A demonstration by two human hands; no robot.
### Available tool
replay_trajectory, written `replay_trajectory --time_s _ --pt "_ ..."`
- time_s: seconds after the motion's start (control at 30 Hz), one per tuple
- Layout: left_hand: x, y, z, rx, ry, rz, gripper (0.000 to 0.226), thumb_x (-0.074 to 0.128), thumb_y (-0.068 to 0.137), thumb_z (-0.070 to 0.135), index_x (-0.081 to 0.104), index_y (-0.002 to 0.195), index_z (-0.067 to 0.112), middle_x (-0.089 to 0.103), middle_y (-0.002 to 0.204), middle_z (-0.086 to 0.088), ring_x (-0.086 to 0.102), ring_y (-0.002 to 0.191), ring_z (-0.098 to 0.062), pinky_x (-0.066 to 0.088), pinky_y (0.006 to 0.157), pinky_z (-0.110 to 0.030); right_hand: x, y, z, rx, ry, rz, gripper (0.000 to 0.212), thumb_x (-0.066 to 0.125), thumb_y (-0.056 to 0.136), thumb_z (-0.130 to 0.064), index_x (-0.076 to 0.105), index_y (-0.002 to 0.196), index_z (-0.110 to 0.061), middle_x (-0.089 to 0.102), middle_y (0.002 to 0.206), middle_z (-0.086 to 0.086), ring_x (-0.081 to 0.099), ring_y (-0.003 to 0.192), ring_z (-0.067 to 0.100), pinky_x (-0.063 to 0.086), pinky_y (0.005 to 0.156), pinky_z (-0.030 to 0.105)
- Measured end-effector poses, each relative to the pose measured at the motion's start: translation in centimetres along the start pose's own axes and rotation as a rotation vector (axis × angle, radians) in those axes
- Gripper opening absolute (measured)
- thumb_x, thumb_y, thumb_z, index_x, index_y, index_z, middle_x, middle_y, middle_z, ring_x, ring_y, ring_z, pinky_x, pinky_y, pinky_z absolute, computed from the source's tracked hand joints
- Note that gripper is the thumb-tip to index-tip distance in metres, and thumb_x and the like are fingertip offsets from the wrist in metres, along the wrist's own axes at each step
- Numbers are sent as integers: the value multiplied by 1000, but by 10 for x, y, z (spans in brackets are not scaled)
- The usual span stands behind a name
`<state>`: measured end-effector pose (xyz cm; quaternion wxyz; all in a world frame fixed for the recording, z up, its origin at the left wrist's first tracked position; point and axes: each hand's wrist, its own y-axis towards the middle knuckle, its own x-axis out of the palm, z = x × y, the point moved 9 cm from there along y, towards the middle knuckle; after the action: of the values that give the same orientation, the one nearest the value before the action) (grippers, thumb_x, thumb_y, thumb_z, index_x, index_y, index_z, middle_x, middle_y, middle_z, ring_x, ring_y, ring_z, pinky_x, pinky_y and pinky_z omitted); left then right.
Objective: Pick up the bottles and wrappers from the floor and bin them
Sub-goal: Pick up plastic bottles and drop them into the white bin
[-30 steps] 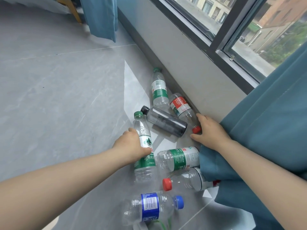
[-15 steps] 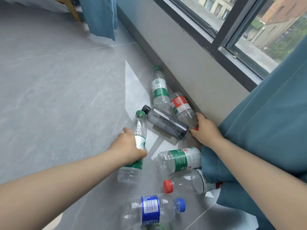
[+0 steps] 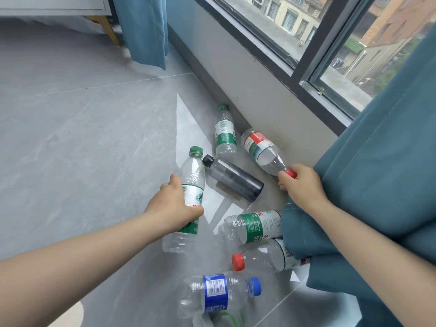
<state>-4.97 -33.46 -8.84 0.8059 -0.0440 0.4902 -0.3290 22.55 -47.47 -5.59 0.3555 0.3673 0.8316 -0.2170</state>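
Note:
Several empty plastic bottles lie on the grey floor by the wall. My left hand (image 3: pixel 173 207) grips a clear green-capped bottle (image 3: pixel 192 178) around its label, tilted with the cap pointing away. My right hand (image 3: pixel 300 186) holds the red-labelled bottle (image 3: pixel 262 149) by its red cap, next to the wall. Between them a dark grey bottle (image 3: pixel 233 179) lies on its side. Another green-labelled bottle (image 3: pixel 225 133) lies farther back. Nearer to me are a green-labelled bottle (image 3: pixel 252 226), a red-capped bottle (image 3: pixel 264 257) and a blue-labelled bottle (image 3: pixel 217 295).
A blue curtain (image 3: pixel 382 185) hangs at the right and drapes over the ends of two bottles. The wall (image 3: pixel 254 90) below the window runs diagonally behind the bottles. A second curtain (image 3: pixel 144 29) and a wooden furniture leg (image 3: pixel 106 27) stand at the back. A wrapper edge (image 3: pixel 212 320) shows at the bottom.
My left hand has lifted and swung the green-capped bottle leftwards. My right hand has closed on the red cap and the red-labelled bottle has shifted along the wall.

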Motion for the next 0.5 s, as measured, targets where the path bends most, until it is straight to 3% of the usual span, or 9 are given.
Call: replay_trajectory --time_s 0.07,0.13,0.2,0.37,0.5 --pt "-13 -8 8 33 -39 10 58 68 69 39 36 110 13 54 102 -8 57 83 -26 39 57 -30 -5 -9 -17 -28 45 5 42 49 71 -34 55 79 7 60 77 28 60 76 45 54 67 49" --pt "-30 -18 15 56 -78 22 54 67 68 39 37 105 15 54 98 -6 58 83 -25 42 58 -30 -9 -22 -40 -62 67 -11 32 50 71 -32 47 68 0 51 63 18 57 66 36 51 65 40" --pt "-52 -28 19 76 -105 36 51 66 68 39 37 103 17 54 96 -5 59 83 -25 43 58 -30 -12 -33 -65 -101 81 -29 28 50 72 -30 38 64 -5 42 60 11 55 65 32 51 67 42" --pt "-112 -44 14 79 -181 121 48 69 68 40 41 101 19 57 92 -2 60 80 -22 50 64 -33 -17 -51 -125 -127 128 -60 27 52 78 -24 39 60 -8 46 59 6 62 78 41 53 74 54" --pt "-155 -47 13 35 -224 167 45 69 72 36 42 102 18 59 89 1 59 76 -17 48 64 -32 -18 -55 -165 -147 134 -102 29 54 81 -24 42 58 -11 48 59 9 61 74 42 55 72 57"
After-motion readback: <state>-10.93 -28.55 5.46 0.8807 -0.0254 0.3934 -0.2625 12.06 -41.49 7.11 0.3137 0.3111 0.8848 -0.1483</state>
